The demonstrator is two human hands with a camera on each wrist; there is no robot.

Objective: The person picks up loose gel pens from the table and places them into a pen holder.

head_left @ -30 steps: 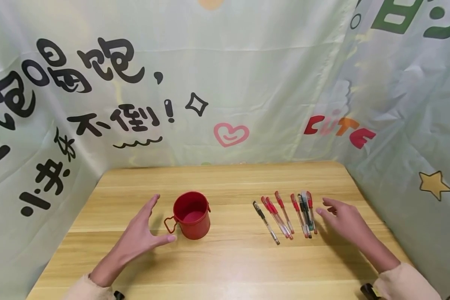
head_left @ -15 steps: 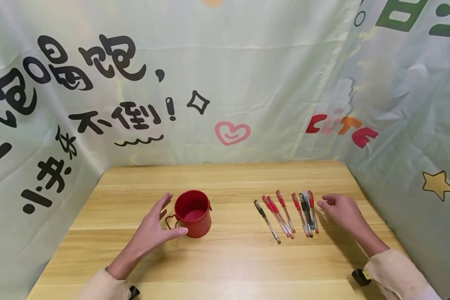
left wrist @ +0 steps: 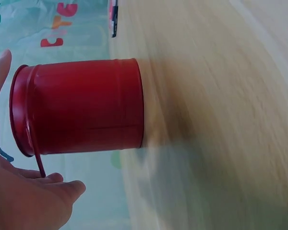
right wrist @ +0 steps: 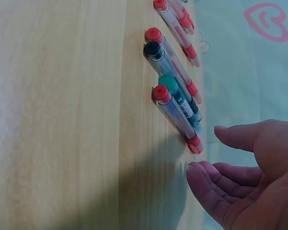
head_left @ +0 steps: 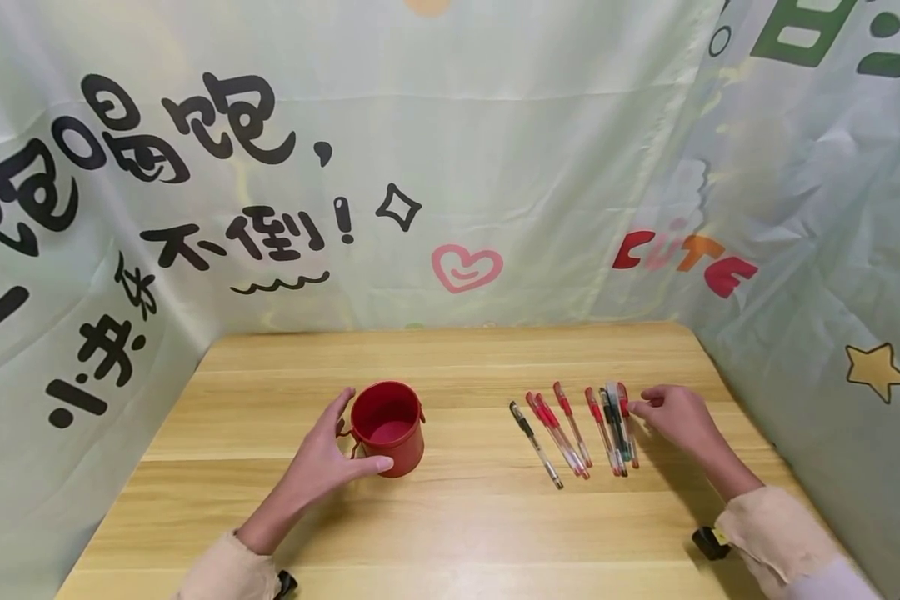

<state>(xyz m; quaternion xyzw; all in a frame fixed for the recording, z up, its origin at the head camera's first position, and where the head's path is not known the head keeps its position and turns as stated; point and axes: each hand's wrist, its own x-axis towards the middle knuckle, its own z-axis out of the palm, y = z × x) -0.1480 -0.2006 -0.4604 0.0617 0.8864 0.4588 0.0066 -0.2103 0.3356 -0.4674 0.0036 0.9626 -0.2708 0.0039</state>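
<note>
A red metal cup (head_left: 402, 454) with a thin wire handle (left wrist: 40, 165) stands upright on the table. My left hand (head_left: 318, 458) spreads around its handle side, the straight thumb overlapping the cup's near wall in the head view. In the left wrist view, a gap shows between that thumb and the cup. Several gel pens lie in a loose row at the right. At the row's right end is a clear pen with a red cap (right wrist: 175, 115), beside a green-ended pen (right wrist: 176, 93). My right hand (head_left: 677, 415) hovers by the red cap, thumb and fingers apart, nothing between them.
A black-capped pen (head_left: 536, 446) lies at the row's left end. The wooden table (head_left: 450, 533) meets a printed cloth backdrop (head_left: 540, 192) at the back and both sides. Black wrist straps (head_left: 711, 543) show at the sleeves.
My left hand has moved right, from beside the cup to around its handle side. My right hand has moved slightly left, closer to the end pen's cap. Cup and pens stay put.
</note>
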